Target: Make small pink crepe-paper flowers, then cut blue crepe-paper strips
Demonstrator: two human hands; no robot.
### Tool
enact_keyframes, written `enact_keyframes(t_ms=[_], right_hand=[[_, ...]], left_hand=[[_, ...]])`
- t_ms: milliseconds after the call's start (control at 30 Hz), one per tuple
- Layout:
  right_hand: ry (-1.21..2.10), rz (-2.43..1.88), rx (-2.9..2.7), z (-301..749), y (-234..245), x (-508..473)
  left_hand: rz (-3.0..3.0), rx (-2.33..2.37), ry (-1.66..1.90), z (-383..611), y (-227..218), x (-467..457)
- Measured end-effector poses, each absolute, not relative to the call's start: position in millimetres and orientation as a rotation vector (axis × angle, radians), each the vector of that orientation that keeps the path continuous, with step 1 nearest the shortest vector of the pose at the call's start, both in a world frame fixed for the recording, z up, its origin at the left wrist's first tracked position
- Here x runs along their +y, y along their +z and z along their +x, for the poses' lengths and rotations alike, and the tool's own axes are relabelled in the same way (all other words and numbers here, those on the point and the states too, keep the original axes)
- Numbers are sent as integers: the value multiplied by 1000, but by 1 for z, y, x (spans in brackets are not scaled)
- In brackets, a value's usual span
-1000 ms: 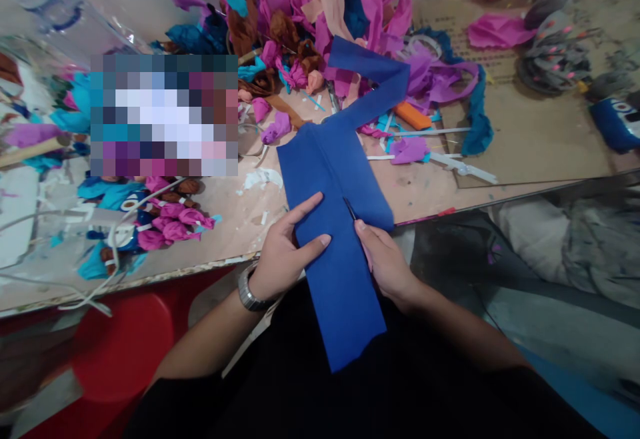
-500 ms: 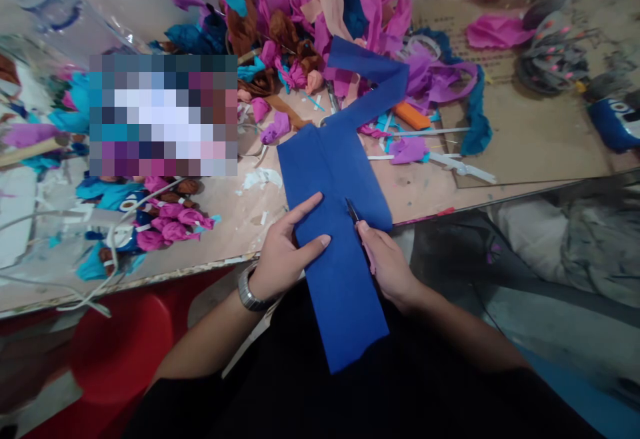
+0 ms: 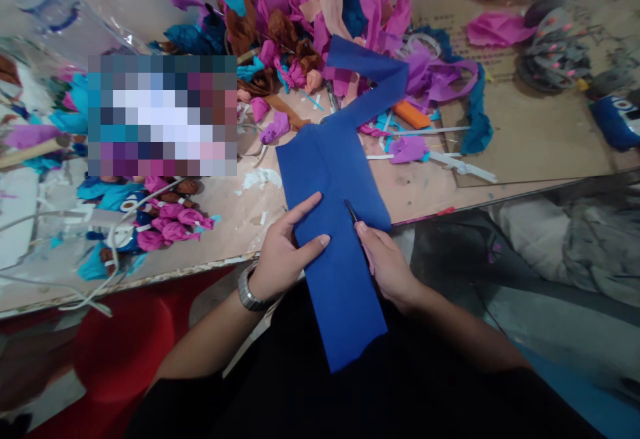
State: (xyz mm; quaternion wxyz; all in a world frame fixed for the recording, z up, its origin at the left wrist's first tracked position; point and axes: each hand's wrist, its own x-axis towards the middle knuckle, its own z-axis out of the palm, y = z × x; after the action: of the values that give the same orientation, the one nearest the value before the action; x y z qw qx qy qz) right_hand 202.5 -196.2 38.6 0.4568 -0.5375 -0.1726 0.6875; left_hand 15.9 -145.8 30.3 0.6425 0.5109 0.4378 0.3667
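A long blue sheet [image 3: 345, 285], crepe paper or thin cloth by its look, runs from the table over its edge towards my lap. My left hand [image 3: 283, 259] holds its left edge, thumb and index finger lying on top and the other fingers hidden underneath. In my right hand [image 3: 387, 259] is a pair of scissors [image 3: 351, 212] with dark blades and a pink handle. The blade tips lie over the sheet near its middle. At the far end a folded blue strip [image 3: 375, 99] stretches away from the sheet.
Crumpled pink, purple, brown and teal paper [image 3: 295, 25] is heaped at the back. An orange cutter-like object [image 3: 413, 114] lies right of the sheet, near a cardboard piece [image 3: 540, 139]. White cords [image 3: 115, 252] and pink bundles [image 3: 170, 225] are on the left. A red stool [image 3: 123, 345] stands below.
Almost nothing differs. Both hands, the scissors and the blue sheet keep their places, apart from a very slight shift of the whole view.
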Motion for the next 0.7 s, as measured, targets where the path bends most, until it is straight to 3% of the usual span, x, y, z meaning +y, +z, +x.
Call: enact_keyframes(t_ms=[700], right_hand=[[1628,-1441,-292,203,31,-200]], left_hand=[[1161,992,837,15,30,-147]])
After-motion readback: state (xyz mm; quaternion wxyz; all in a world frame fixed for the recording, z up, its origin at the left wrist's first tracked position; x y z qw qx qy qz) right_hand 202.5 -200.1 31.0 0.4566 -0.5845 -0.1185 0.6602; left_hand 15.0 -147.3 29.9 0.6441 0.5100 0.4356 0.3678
